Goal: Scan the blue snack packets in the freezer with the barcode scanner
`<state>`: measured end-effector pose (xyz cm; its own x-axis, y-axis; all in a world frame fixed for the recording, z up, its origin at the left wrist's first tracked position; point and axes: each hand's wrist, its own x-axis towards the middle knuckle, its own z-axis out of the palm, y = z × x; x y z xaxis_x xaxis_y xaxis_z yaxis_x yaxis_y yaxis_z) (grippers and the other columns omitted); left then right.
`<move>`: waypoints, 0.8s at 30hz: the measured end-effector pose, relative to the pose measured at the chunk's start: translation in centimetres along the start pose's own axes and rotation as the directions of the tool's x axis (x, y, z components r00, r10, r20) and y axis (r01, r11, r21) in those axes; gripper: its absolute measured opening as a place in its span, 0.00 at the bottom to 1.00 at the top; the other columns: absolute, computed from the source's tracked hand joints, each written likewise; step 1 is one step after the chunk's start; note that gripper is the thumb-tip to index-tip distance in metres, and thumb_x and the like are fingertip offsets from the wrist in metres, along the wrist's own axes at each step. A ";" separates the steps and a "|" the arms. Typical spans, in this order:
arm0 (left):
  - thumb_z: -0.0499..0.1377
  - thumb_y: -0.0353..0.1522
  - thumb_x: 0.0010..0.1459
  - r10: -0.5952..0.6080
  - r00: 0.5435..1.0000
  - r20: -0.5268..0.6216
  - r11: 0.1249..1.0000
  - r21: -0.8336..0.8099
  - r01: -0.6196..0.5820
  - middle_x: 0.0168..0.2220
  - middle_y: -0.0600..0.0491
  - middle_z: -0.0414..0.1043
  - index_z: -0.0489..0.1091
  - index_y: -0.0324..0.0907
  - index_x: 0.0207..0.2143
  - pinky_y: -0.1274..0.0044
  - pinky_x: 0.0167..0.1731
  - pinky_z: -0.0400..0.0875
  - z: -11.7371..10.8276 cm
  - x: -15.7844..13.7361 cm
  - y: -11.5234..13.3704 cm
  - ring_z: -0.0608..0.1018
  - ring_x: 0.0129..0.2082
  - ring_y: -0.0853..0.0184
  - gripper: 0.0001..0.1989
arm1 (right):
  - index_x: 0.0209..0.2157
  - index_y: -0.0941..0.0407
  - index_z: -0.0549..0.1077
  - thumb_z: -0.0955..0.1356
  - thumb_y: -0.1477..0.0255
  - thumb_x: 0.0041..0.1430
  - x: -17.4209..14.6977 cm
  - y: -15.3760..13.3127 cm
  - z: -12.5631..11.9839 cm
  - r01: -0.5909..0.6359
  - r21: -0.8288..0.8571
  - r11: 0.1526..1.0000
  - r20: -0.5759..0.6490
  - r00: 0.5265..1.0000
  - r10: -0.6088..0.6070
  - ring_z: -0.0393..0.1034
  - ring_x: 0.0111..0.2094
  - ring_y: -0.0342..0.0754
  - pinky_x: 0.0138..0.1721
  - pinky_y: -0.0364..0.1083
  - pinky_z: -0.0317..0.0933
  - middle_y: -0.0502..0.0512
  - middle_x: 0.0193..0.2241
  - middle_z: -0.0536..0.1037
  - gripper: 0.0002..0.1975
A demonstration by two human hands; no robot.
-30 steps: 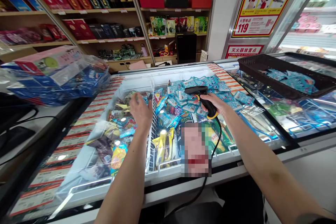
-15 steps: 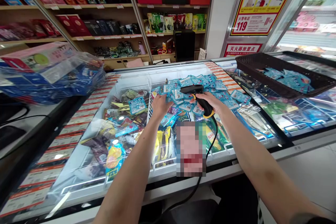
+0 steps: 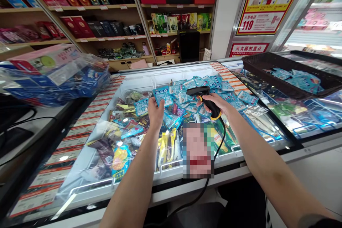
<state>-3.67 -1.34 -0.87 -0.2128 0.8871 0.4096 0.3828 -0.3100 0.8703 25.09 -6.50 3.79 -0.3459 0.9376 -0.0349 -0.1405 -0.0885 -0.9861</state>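
My left hand [image 3: 155,111] pinches the lower edge of a light-blue packet [image 3: 163,96], lifted above the freezer's glass top. Around the black-and-yellow barcode scanner [image 3: 210,105] my right hand [image 3: 217,102] is closed. The scanner's head points left, towards the held packet, and its black cable hangs down past the front edge. Many similar blue packets [image 3: 208,80] lie in a loose heap behind both hands. One more blue packet [image 3: 141,107] lies just left of my left hand.
Frozen snacks fill the wire-divided chest freezer [image 3: 88,187] beneath. To the right, a dark basket [image 3: 256,65] holds more blue packets. Plastic-wrapped boxes [image 3: 53,74] are stacked at the left. Shelves [image 3: 107,7] with bottles and boxes stand behind. A blurred pinkish patch [image 3: 197,149] covers something near the front.
My left hand has moved slightly left and now holds up a blue packet from the heap. My right hand keeps the scanner in nearly the same place.
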 end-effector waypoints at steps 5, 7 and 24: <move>0.56 0.44 0.55 -0.078 0.996 0.042 0.984 -0.160 0.084 0.30 0.54 0.67 0.61 0.41 0.44 0.72 0.27 0.76 0.3 0.1 -0.5 0.72 0.28 0.69 0.20 | 0.39 0.60 0.72 0.69 0.59 0.54 -0.1 -0.2 0.0 0.005 -0.053 0.999 0.021 1.000 -0.004 0.64 0.16 0.40 0.16 0.41 0.58 0.63 0.35 0.80 0.18; 0.56 0.45 0.55 -0.079 0.996 0.045 0.983 -0.165 0.086 0.30 0.53 0.68 0.61 0.41 0.45 0.72 0.28 0.77 0.3 0.1 -0.6 0.73 0.27 0.69 0.21 | 0.39 0.60 0.72 0.68 0.59 0.54 -0.2 -0.2 0.1 0.011 -0.063 0.998 0.041 0.999 -0.008 0.64 0.16 0.40 0.16 0.41 0.57 0.62 0.35 0.80 0.18; 0.57 0.51 0.53 -0.075 0.995 0.069 0.977 -0.194 0.087 0.30 0.54 0.69 0.59 0.42 0.45 0.67 0.30 0.78 0.4 0.0 -0.7 0.73 0.26 0.69 0.26 | 0.40 0.59 0.71 0.68 0.60 0.54 -0.5 -0.5 1.2 0.016 -0.139 0.990 0.117 0.993 0.000 0.64 0.17 0.41 0.18 0.43 0.59 0.62 0.35 0.80 0.18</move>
<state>-3.59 -1.01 -1.55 -0.1779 0.9294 0.3232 0.1813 -0.2919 0.9391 24.26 -7.32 4.53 -0.4518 0.8920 -0.0159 -0.0154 -0.0256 -0.9996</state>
